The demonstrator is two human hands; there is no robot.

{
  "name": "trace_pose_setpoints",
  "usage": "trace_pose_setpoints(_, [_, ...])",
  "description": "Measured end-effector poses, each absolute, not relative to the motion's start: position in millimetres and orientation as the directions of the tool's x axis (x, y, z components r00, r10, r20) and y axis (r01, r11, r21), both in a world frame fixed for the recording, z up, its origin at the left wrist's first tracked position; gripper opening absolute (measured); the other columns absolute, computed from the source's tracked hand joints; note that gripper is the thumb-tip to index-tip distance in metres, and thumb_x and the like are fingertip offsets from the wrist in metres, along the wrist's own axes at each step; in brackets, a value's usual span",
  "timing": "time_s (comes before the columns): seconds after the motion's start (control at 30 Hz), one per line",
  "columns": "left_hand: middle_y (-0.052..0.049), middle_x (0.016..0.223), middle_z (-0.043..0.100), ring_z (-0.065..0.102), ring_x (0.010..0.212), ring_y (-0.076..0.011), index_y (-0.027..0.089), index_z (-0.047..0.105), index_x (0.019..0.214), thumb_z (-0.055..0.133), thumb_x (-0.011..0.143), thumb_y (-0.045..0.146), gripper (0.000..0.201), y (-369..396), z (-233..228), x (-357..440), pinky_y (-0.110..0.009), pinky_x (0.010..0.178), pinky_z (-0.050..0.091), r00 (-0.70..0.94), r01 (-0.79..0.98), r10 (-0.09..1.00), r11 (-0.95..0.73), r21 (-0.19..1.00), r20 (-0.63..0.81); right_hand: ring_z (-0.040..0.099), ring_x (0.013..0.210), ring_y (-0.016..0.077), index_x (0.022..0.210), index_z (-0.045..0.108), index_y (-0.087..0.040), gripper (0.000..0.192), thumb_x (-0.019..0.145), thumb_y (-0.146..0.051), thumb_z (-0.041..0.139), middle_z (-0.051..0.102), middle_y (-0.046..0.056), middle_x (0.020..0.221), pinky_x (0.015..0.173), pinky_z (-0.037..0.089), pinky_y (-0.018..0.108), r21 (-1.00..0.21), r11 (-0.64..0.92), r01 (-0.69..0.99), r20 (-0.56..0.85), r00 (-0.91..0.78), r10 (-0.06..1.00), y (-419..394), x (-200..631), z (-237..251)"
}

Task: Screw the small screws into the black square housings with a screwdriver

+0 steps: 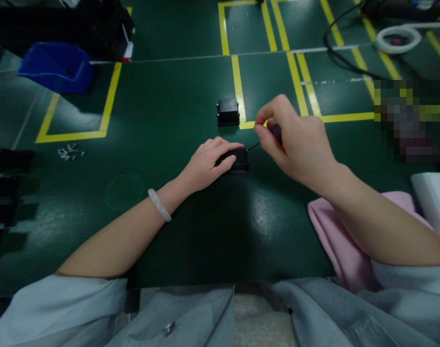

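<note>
A small black box-shaped part [240,162] lies on the green table mat, partly covered by my left hand [213,162], whose fingers and thumb close around it. Its right side stays visible past my fingertips. In my right hand [295,137] is a screwdriver [276,131], the dark handle mostly hidden by curled fingers. The thin shaft slants down to the left, and its tip meets the part's upper right corner. Just behind stands a second black box-shaped part [228,112] with small shiny bits at its sides, touched by neither hand.
Loose small screws [70,153] lie in a pile at the left. Behind them sits a blue bin [57,66]. Several black parts [3,197] line the left edge. A pink cloth [324,221] lies under my right forearm; a white coil [398,39] and black cable are at the back right.
</note>
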State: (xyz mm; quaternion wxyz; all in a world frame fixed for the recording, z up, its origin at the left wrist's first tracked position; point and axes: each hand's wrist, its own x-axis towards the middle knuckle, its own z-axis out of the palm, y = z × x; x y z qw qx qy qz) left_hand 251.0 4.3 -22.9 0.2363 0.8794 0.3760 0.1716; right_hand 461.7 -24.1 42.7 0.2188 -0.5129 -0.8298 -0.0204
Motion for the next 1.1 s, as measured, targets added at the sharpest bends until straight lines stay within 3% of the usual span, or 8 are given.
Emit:
trace_pose_setpoints(0.13, [-0.007,0.112,0.059,0.052,0.103,-0.0208,0.021,0.054,0.131,0.037,0.098,0.036,0.041,4.1,-23.2,250.8,-0.035,0.092,0.04,0.663,0.572,0.737,-0.611,0.547,0.13,0.061,0.065,0.0146,0.11,0.05,-0.017,0.031,0.097,-0.034,0.027,0.065,0.004,0.08,0.059,0.039,0.028,-0.21,0.477,0.854,0.411,-0.365,0.835,-24.0,461.2,42.8])
trace_pose_setpoints(0.3, [-0.007,0.111,0.059,0.052,0.103,-0.0209,0.021,0.054,0.132,0.036,0.098,0.036,0.041,4.5,-23.4,251.0,-0.035,0.092,0.04,0.662,0.576,0.738,-0.613,0.54,0.132,0.061,0.064,0.0158,0.104,0.053,-0.018,0.04,0.098,-0.045,0.024,0.064,0.004,0.078,0.057,0.037,0.028,-0.166,0.489,0.856,0.397,-0.396,0.828,-22.7,462.9,40.1])
trace_pose_setpoints(0.53, [-0.007,0.112,0.059,0.052,0.104,-0.0215,0.021,0.054,0.131,0.036,0.098,0.037,0.042,4.3,-22.0,251.0,-0.035,0.092,0.04,0.661,0.581,0.741,-0.604,0.545,0.117,0.059,0.061,0.0137,0.113,0.049,-0.016,0.031,0.097,-0.033,0.029,0.064,0.003,0.082,0.057,0.039,0.027,-0.207,0.489,0.847,0.453,-0.36,0.815,-23.2,461.7,39.3])
trace_pose_setpoints(0.77, [-0.006,0.113,0.058,0.052,0.104,-0.0208,0.021,0.054,0.131,0.036,0.098,0.037,0.041,3.8,-22.6,251.1,-0.035,0.092,0.039,0.663,0.571,0.737,-0.61,0.549,0.128,0.056,0.06,0.0124,0.1,0.053,-0.019,0.039,0.098,-0.047,0.026,0.061,0.001,0.074,0.055,0.034,0.027,-0.169,0.493,0.853,0.423,-0.389,0.818,-22.2,464.8,38.7])
trace_pose_setpoints(0.93, [-0.007,0.112,0.059,0.052,0.104,-0.0211,0.022,0.055,0.131,0.035,0.098,0.036,0.041,3.9,-21.2,251.3,-0.035,0.093,0.039,0.662,0.58,0.74,-0.603,0.547,0.115,0.055,0.06,0.0116,0.109,0.051,-0.019,0.031,0.098,-0.036,0.027,0.064,0.002,0.081,0.056,0.035,0.027,-0.176,0.481,0.859,0.446,-0.366,0.817,-22.7,463.2,38.6])
trace_pose_setpoints(1.1, [-0.007,0.112,0.059,0.052,0.104,-0.0208,0.021,0.055,0.132,0.036,0.098,0.036,0.041,4.3,-21.4,250.8,-0.034,0.092,0.039,0.662,0.575,0.739,-0.606,0.55,0.123,0.055,0.058,0.011,0.106,0.052,-0.019,0.032,0.098,-0.036,0.027,0.062,0.002,0.078,0.056,0.034,0.027,-0.152,0.497,0.854,0.455,-0.386,0.802,-22.6,464.2,38.5])
